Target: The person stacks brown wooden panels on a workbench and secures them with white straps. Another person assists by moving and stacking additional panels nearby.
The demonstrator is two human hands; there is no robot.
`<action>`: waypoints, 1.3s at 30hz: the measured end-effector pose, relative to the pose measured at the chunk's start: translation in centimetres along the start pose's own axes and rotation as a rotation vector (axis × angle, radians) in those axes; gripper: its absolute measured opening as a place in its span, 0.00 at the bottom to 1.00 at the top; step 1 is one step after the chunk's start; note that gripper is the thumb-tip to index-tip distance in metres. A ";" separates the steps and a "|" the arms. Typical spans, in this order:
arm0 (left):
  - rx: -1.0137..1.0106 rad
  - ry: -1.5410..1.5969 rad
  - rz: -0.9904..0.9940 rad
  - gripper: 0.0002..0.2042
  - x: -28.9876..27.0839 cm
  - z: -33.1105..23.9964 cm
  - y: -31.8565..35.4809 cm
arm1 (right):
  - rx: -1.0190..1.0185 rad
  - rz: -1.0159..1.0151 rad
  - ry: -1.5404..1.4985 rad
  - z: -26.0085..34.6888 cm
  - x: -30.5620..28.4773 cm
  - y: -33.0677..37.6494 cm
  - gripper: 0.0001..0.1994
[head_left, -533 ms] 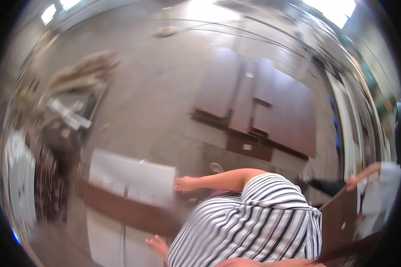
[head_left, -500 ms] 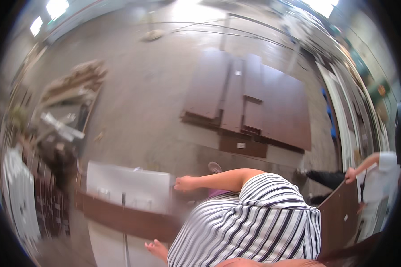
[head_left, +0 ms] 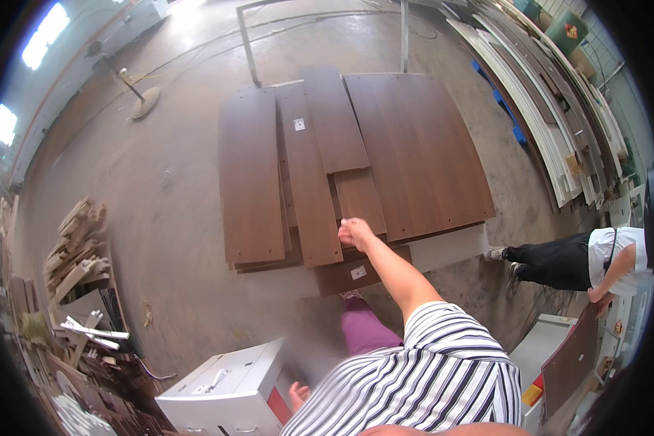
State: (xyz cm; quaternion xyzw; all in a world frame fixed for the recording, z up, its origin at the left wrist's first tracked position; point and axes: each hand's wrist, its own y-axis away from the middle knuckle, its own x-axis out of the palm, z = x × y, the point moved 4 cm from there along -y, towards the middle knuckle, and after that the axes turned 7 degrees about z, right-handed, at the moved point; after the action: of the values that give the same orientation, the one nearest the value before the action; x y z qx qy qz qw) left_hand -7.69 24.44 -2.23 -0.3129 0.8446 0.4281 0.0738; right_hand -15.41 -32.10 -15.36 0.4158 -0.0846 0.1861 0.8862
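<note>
While the right hand [head_left: 354,234] reaches out over the near end of the dark brown boards [head_left: 334,131], its fingers are loosely curled, and I cannot tell whether they grip a board edge or only hover above it. The boards lie side by side on the far side of the person's feet: a narrow board [head_left: 316,203] with a white label is just left of this hand, and a wide board [head_left: 421,152] spreads to the right. A smaller brown piece [head_left: 330,277], also labelled, lies just below them. At lower left, the left hand [head_left: 298,396] has its fingers parted and slightly bent around nothing visible, near the side of a white cabinet [head_left: 251,361]. Off to the right, a co-worker [head_left: 559,258] in black trousers has hands at the top of a brown panel [head_left: 570,363]
</note>
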 end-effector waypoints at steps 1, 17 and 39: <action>-0.033 -0.010 0.059 0.29 1.1 -0.5 -0.7 | -0.053 -0.055 -0.010 2.0 -1.1 -2.8 0.09; -0.417 -0.064 0.241 0.23 3.7 -6.9 -4.4 | -0.189 -0.616 1.019 17.3 -8.8 -17.9 0.44; -0.190 0.773 0.575 0.25 4.4 -21.5 -13.2 | 0.521 0.607 -0.008 -2.2 -0.3 19.9 0.15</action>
State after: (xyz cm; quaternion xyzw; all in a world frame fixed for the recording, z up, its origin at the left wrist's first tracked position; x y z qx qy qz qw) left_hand -0.25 0.07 0.53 -0.2085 0.8195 0.3591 -0.3950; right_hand -23.64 -18.85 -2.75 0.5832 -0.1572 0.4532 0.6556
